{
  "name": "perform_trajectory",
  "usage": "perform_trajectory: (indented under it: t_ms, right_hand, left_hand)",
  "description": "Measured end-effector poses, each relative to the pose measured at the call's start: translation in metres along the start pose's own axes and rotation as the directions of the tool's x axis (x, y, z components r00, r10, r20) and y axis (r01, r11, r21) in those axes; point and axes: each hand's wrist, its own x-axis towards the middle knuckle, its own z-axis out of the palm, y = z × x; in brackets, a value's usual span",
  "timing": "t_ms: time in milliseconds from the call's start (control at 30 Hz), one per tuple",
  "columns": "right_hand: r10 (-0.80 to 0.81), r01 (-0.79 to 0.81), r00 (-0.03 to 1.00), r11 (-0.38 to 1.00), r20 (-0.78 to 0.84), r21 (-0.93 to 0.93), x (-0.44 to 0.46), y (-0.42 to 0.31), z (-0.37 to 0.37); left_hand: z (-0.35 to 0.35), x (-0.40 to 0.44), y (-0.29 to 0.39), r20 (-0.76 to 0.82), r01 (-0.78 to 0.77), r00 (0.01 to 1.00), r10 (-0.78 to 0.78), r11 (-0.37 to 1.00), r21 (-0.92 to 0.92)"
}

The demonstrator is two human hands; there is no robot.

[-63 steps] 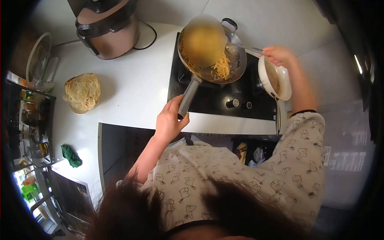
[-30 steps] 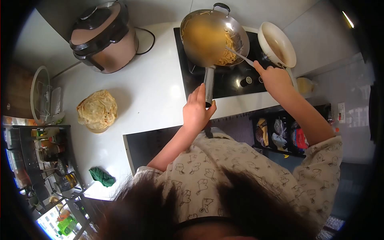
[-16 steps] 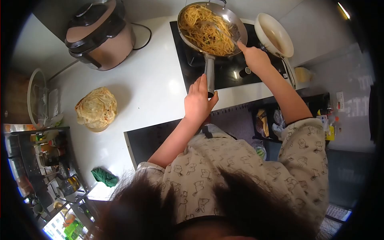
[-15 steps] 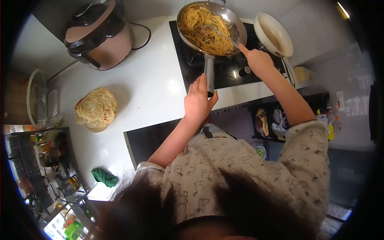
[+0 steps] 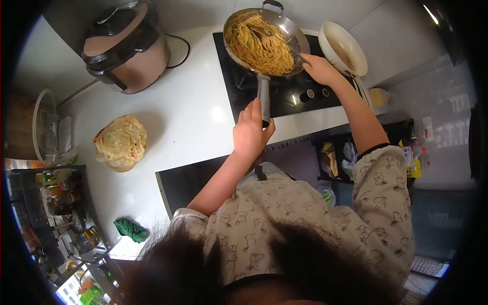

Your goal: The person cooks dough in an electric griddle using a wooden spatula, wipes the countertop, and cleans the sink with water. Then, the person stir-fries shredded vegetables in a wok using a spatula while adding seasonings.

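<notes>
Head view puts the wok (image 5: 296,31) on the black cooktop (image 5: 287,108), heaped with yellow-brown strands (image 5: 267,51); standing here, I'd say its sloping wall keeps them gathered. Its long handle (image 5: 263,94) points towards the person, within easy reach. The left hand (image 5: 248,134) has hold of it near the end, fingers almost straight along one side, thumb round the other, probably to steady the wok. The right hand (image 5: 320,69) is closed around a thin utensil (image 5: 300,57) slanting into the wok; its tip is lost among the strands. Just beside, a white pan (image 5: 343,48) sits tilted, likely pushed aside for elbow room. Further left, flatbreads (image 5: 120,140) lie piled on a plate (image 5: 123,168), well apart from the cooktop's heat.
</notes>
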Motion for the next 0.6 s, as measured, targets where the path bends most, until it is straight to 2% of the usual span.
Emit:
perform_trajectory:
  t_ms: [33,67,167,200,267,367,500,567,600]
  right_hand:
    - [0.039,-0.038,0.999,0.998,0.021,-0.046,0.002,-0.011,0.001]
    - [0.042,-0.046,0.998,0.994,-0.04,-0.104,0.003,-0.021,0.005]
    - [0.107,-0.049,0.988,0.9,0.112,-0.432,-0.016,-0.043,-0.005]
    - [0.016,0.049,0.993,0.855,0.119,-0.516,-0.031,-0.041,-0.014]
    - [-0.006,0.107,0.983,0.828,0.181,-0.55,-0.069,-0.063,-0.047]
    - [0.136,0.041,0.962,0.787,0.239,-0.615,-0.103,-0.074,-0.066]
    - [0.08,0.021,0.988,0.785,0.134,-0.619,-0.081,-0.054,-0.034]
    - [0.038,0.002,0.998,0.786,0.052,-0.618,-0.036,-0.034,-0.018]
    - [0.072,-0.024,0.996,0.81,0.058,-0.585,-0.018,-0.032,-0.02]
  left_hand:
    - [0.0,-0.001,0.001,-0.002,0.0,1.0,0.0,1.0,-0.003]
    - [-0.001,0.0,0.002,-0.005,-0.002,1.0,0.002,1.0,-0.007]
    - [-0.001,-0.001,0.0,0.0,-0.006,1.0,0.006,1.0,-0.013]
    - [-0.001,0.0,-0.001,0.001,-0.002,1.0,0.002,1.0,-0.021]
    - [-0.001,0.0,-0.001,0.029,0.022,0.999,-0.021,0.999,-0.04]
    - [-0.001,-0.001,-0.003,0.036,0.027,0.999,-0.025,0.998,-0.056]
    - [-0.003,-0.001,-0.004,0.054,0.029,0.998,-0.025,0.997,-0.065]
    - [-0.003,0.0,-0.005,0.042,0.017,0.999,-0.015,0.999,-0.052]
    - [-0.002,-0.001,-0.005,0.036,0.011,0.999,-0.01,0.999,-0.047]
